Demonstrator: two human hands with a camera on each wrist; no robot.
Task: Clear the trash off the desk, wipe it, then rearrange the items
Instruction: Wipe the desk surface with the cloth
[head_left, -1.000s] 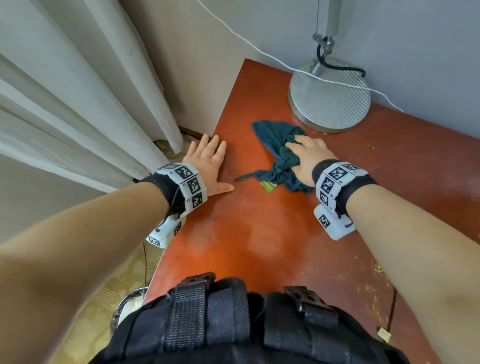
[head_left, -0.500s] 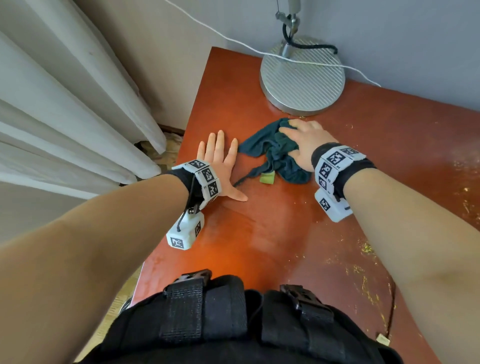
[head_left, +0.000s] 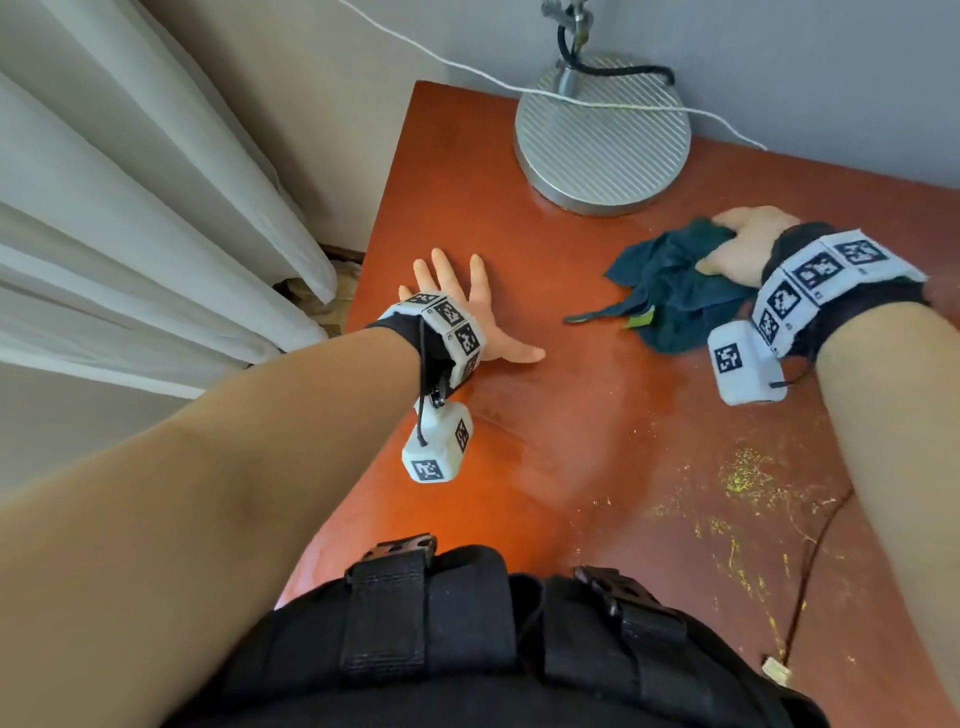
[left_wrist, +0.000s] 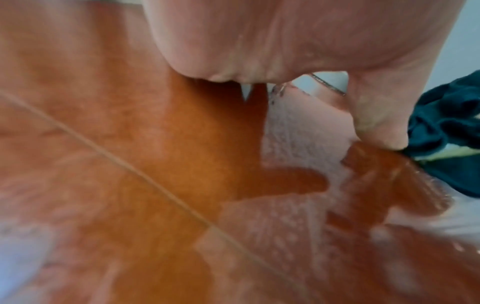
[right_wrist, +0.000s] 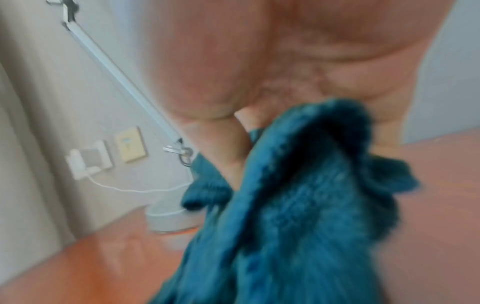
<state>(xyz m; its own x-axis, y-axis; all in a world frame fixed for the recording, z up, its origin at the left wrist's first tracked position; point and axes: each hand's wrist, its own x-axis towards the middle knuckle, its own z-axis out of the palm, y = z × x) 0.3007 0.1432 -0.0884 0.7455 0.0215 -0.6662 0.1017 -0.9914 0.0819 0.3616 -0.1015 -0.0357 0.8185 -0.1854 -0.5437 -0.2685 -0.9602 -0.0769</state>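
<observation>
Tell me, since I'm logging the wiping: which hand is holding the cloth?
The right hand grips the dark teal cloth beside the lamp base. The left hand lies flat on the desk, fingers spread, holding nothing.

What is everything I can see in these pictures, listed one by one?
desk: one, reddish-brown, fills the middle; part of its surface looks wet
cloth: one, dark teal, crumpled on the desk in front of the lamp base
lamp base: one, silver, round and ribbed, at the desk's far edge by the wall
white cable: one, runs along the wall and over the lamp base
yellow crumbs: many, scattered on the desk's near right part
curtain: one, white, left of the desk
wall sockets: a few, pale, on the wall behind the lamp
left hand: flat on the desk, fingers spread
right hand: presses on the cloth
</observation>
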